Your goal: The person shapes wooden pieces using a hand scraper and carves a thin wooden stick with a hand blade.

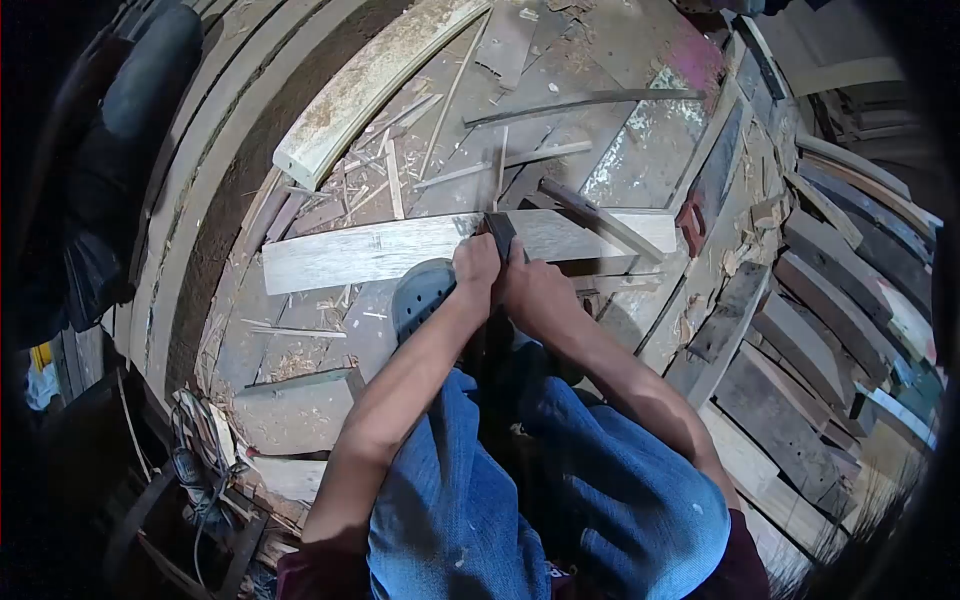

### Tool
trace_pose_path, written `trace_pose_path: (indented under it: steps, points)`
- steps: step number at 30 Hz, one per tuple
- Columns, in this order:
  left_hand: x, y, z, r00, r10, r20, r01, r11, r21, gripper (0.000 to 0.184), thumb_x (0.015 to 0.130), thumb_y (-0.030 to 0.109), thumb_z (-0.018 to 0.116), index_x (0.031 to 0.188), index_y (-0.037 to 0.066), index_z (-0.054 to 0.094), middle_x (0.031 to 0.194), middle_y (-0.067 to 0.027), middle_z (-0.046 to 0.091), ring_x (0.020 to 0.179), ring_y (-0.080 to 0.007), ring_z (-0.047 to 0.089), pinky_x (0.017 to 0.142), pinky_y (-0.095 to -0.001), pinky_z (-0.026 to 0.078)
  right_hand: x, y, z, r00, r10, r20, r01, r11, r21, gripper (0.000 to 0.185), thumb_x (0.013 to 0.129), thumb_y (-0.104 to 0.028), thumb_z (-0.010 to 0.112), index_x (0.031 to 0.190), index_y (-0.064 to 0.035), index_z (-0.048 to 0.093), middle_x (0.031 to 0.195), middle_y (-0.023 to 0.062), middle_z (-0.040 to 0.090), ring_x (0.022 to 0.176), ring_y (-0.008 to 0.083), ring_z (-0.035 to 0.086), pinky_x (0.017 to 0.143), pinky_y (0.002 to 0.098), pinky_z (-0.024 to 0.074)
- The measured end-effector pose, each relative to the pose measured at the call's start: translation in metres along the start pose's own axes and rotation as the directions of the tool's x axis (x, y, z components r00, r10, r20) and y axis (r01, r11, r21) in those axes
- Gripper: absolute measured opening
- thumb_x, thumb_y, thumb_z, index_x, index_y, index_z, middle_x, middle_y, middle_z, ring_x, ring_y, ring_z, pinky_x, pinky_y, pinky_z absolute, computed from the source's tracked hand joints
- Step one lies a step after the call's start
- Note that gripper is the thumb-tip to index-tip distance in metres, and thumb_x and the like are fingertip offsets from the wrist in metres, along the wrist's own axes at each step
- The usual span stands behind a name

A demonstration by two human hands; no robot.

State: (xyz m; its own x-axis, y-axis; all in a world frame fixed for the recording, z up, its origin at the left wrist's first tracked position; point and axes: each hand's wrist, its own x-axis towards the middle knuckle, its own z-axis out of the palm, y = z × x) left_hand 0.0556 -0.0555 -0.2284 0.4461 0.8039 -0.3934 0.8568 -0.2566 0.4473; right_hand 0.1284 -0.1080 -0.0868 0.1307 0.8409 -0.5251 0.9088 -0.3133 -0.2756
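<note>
Pale marks (558, 572) on the maroon shirt (322, 572) are too small to be read. Both forearms are stretched forward; a dark tool (500, 229) (its type cannot be told) is gripped by the left hand (477, 264) and right hand (537, 296) at the middle of a pale plank (360, 250), laid across a worn board surface (610, 60) littered with shavings (298, 362).

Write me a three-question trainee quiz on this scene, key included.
1. True or false: the left hand and the right hand are close together at a dark object.

2. What colour are the person's trousers?
A) White
B) Blue
C) Red

3. Fill in left or right, as pictured: a dark wooden bar crosses the pale plank nearer its ____ end.

Key: 1. True. 2. B. 3. Right.
</note>
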Motion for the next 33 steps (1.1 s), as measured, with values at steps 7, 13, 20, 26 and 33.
trace_pose_path:
  steps: [7,13,20,26,33]
  points:
    - [-0.003,-0.001,-0.009,1.000,-0.024,0.014,0.025,0.998,-0.060,0.023,0.088,0.019,0.056,0.085,0.003,0.072,0.082,-0.0170,0.071,0.076,-0.0297,0.072,0.065,-0.0396,0.058,0.003,0.000,-0.001,1.000,-0.020,0.004,0.020,0.999,0.047,0.056,0.084,-0.008,0.047,0.131,0.0197,0.036,0.076,0.0317,0.063,0.072,0.0477,0.065,0.066,0.0531,0.0535]
    - [-0.005,0.003,-0.014,0.999,-0.051,0.010,0.052,0.994,-0.095,0.022,0.088,0.017,0.056,0.084,0.002,0.072,0.082,-0.0178,0.071,0.076,-0.0300,0.072,0.066,-0.0397,0.058,0.000,0.001,0.005,1.000,-0.004,-0.005,0.005,0.998,0.063,0.058,0.084,-0.010,0.048,0.131,0.0207,0.033,0.077,0.0329,0.063,0.074,0.0478,0.065,0.067,0.0528,0.0533]
    - [-0.009,0.009,-0.034,0.986,-0.088,0.142,0.106,0.987,-0.122,0.030,0.091,0.020,0.049,0.091,-0.002,0.068,0.092,-0.0239,0.068,0.089,-0.0364,0.068,0.077,-0.0463,0.054,0.000,-0.001,0.001,0.999,0.008,0.042,-0.011,0.997,0.072,0.053,0.085,-0.013,0.048,0.126,0.0201,0.038,0.077,0.0327,0.063,0.075,0.0487,0.064,0.069,0.0531,0.0525]
    - [0.002,0.001,-0.015,0.980,-0.130,0.148,0.164,0.954,-0.250,0.030,0.092,0.021,0.048,0.092,-0.003,0.068,0.099,-0.0242,0.067,0.092,-0.0367,0.067,0.078,-0.0448,0.054,0.006,0.003,0.004,0.999,-0.032,0.012,0.031,0.998,0.050,0.051,0.089,-0.015,0.047,0.128,0.0170,0.039,0.084,0.0297,0.065,0.079,0.0447,0.067,0.068,0.0510,0.0550]
    - [0.000,-0.003,-0.014,0.946,-0.240,0.220,0.317,0.829,-0.460,0.039,0.094,0.023,0.041,0.101,-0.006,0.066,0.101,-0.0246,0.067,0.094,-0.0389,0.066,0.079,-0.0460,0.053,0.007,0.002,0.000,1.000,-0.015,0.001,0.014,0.996,0.090,0.055,0.087,-0.014,0.047,0.132,0.0164,0.037,0.082,0.0325,0.064,0.078,0.0479,0.065,0.072,0.0525,0.0529]
